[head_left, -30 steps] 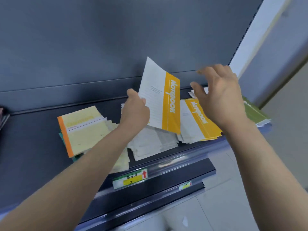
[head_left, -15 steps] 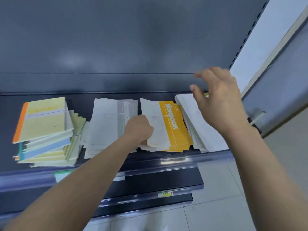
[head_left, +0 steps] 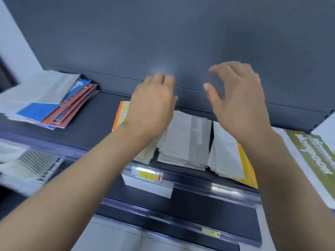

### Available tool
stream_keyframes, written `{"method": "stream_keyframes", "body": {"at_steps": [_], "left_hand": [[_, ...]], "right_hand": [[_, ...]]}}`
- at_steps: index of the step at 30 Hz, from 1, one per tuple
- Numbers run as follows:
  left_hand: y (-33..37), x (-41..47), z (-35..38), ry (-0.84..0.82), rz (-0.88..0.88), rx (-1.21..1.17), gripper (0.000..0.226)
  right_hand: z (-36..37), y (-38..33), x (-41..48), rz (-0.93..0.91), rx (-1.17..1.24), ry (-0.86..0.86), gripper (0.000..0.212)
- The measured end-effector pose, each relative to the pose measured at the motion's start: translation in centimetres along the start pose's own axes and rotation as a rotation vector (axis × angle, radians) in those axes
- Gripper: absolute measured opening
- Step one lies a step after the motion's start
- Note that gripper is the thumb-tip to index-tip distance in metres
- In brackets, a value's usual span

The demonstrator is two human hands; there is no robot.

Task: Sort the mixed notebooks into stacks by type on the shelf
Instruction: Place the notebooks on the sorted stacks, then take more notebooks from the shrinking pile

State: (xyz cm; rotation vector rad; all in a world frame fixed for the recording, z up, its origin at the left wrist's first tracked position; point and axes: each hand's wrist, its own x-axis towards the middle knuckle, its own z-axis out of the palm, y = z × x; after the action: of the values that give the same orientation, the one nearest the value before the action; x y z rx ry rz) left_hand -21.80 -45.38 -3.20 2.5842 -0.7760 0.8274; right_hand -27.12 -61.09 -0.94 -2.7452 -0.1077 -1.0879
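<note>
Hovering between placements: both hands are up over the shelf point(head_left: 94, 120), and neither carries a notebook.

Left hand point(head_left: 152, 105): grip slack, fingers loosely bent, nothing in it. It hangs over the cream stack point(head_left: 123, 113) with the orange spine. Cannot tell whether the fingertips touch the cover.
Right hand point(head_left: 239, 100): grip open, fingers spread, above the yellow stack point(head_left: 226, 153).

Notebook positions, read from the grey stack point(head_left: 184, 140) at centre:
- cream stack at 9 o'clock, just beside
- yellow stack at 3 o'clock, just beside
- green stack point(head_left: 311, 156) farther out at 3 o'clock
- blue-and-red stack point(head_left: 59, 109) well apart at 10 o'clock, fanned, colours mixed

Judgement: one placement looks finished and the next pick is pending. The centre stacks look sorted by type; the blue-and-red stack looks least sorted. The next move calls for lifting a single top notebook from a loose pile without dragging those under it, then squaring it on its match.

Against the frame half a second back: there the left hand presses a yellow notebook onto the yellow stack; now it is off and empty. Right hand is unchanged, raised and open. The view swings left, and the blue-and-red stack is newly in frame.
</note>
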Motion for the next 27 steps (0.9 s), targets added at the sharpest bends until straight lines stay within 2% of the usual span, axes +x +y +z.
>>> {"method": "stream_keyframes", "body": {"at_steps": [3,9,14,19,23,27], "left_hand": [[-5.8,-2.0,-4.5,0.144,0.001,0.065,0.023],[-17.9,-6.9,-11.8,0.218,-0.134,0.142,0.023],[-28.0,-10.0,-15.7,0.204,-0.312,0.079,0.025],[-34.2,-10.9,-16.3,0.154,-0.392,0.05,0.025],[-37.5,-9.9,-14.1,0.092,-0.463,0.002,0.026],[-40.6,-8.3,-9.9,-0.063,-0.542,-0.024,0.029]], "right_hand": [[1.9,-6.5,2.0,-0.047,0.07,-0.024,0.031],[5.8,-20.5,5.0,-0.129,0.132,-0.045,0.033],[9.4,-29.4,6.8,-0.14,0.166,-0.045,0.031],[12.7,-33.5,8.5,-0.114,0.142,-0.1,0.033],[15.0,-34.6,10.1,-0.096,0.12,-0.127,0.033],[17.8,-33.9,12.2,-0.065,0.103,-0.149,0.034]]}}
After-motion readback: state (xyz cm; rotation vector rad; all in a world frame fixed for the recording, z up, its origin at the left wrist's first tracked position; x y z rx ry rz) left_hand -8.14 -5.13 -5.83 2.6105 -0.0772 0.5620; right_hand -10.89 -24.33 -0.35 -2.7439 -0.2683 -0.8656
